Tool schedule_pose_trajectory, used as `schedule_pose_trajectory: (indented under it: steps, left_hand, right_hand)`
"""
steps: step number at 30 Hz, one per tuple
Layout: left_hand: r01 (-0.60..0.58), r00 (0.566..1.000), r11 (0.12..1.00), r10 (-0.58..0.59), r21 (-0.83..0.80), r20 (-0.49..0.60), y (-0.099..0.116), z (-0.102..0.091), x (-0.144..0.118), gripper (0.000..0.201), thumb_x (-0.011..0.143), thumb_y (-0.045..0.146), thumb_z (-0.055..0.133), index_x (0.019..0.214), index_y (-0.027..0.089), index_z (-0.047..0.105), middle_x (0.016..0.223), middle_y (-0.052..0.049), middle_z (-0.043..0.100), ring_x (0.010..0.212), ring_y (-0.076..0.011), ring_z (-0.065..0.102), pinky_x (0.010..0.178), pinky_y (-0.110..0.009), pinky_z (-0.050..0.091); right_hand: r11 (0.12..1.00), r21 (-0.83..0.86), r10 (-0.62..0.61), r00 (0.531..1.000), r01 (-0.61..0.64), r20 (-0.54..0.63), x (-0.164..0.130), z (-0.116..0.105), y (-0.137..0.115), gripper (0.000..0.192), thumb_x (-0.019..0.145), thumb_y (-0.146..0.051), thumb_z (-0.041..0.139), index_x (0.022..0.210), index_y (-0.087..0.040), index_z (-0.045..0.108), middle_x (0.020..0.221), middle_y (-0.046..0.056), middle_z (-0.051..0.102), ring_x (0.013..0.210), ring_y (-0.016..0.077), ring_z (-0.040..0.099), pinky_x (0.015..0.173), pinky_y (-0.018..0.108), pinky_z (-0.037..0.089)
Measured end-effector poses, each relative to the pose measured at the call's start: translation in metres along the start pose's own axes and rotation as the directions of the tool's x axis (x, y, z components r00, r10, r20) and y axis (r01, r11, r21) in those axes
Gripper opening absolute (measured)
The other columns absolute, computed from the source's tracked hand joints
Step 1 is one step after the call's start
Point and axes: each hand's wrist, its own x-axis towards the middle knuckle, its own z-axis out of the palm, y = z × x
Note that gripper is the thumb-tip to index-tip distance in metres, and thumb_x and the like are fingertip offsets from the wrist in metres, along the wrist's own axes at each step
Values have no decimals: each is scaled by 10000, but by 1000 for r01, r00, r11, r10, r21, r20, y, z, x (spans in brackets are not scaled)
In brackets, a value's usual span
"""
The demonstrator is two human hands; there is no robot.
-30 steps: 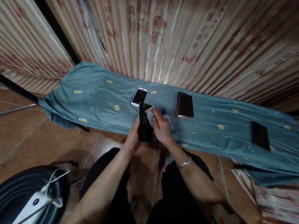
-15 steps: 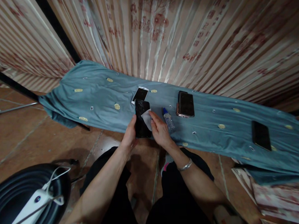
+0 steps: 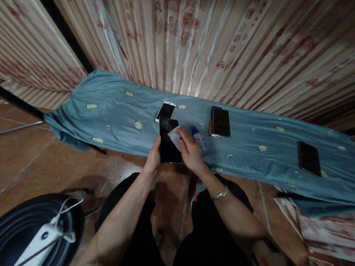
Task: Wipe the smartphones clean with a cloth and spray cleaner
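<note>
Head view. The left hand (image 3: 153,163) grips the lower left edge of a black, flat, glass-fronted smartphone (image 3: 168,141), thumb along its side, holding it just above the near edge of a teal cloth with yellow embroidered motifs (image 3: 111,112). The right hand (image 3: 190,151) pinches a small white wiping cloth (image 3: 175,135) against the phone's screen — fingers closed on the cloth, which touches the glass. Just beyond the held phone lies a white-framed smartphone (image 3: 165,111), partly overlapped by it in view. Just beside the right hand lies a small clear bottle with a blue cap (image 3: 198,138); farther right, a dark phone with a copper-coloured rim (image 3: 219,122), and — well apart — a plain black phone (image 3: 309,158).
</note>
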Motion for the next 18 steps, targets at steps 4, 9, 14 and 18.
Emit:
schedule_pose_trajectory:
  steps: [4, 9, 14, 18]
  left_hand:
    - [-29, 999, 1000, 29, 0, -31, 5, -1, 2, 506, 994, 429, 432, 1292, 87, 657, 1083, -126, 781, 1149, -276, 690, 1095, -404, 468]
    - [-26, 996, 1000, 26, 4, -89, 12, -1, 1, 518, 995, 445, 414, 1303, 103, 651, 1054, -122, 787, 1041, -288, 733, 1019, -416, 530]
    - [1, 1000, 1000, -1, -29, 6, 13, -2, 1, 533, 1002, 456, 377, 1353, 140, 623, 1100, -111, 780, 1033, -293, 736, 1012, -423, 536]
    - [-2, 1000, 1000, 2, -16, 3, 7, -2, 2, 518, 991, 442, 426, 1348, 123, 626, 1087, -117, 782, 1053, -297, 730, 1027, -426, 527]
  right_hand:
    - [999, 8, -32, 998, 31, 59, -7, -1, -6, 468, 998, -250, 367, 1435, -222, 533, 1468, 64, 579, 1374, 190, 530, 1190, 406, 407]
    - [997, 18, -80, 992, 79, 102, -17, -5, -12, 471, 986, -214, 369, 1420, -225, 552, 1430, 71, 613, 1346, 196, 557, 1175, 406, 426]
    - [996, 5, -93, 991, 92, 99, -21, -7, -14, 471, 985, -207, 371, 1419, -202, 553, 1425, 101, 612, 1343, 211, 558, 1168, 428, 434]
    - [997, -6, -70, 994, 71, 89, -18, -7, -10, 467, 997, -235, 380, 1439, -222, 530, 1456, 87, 586, 1372, 210, 530, 1185, 436, 413]
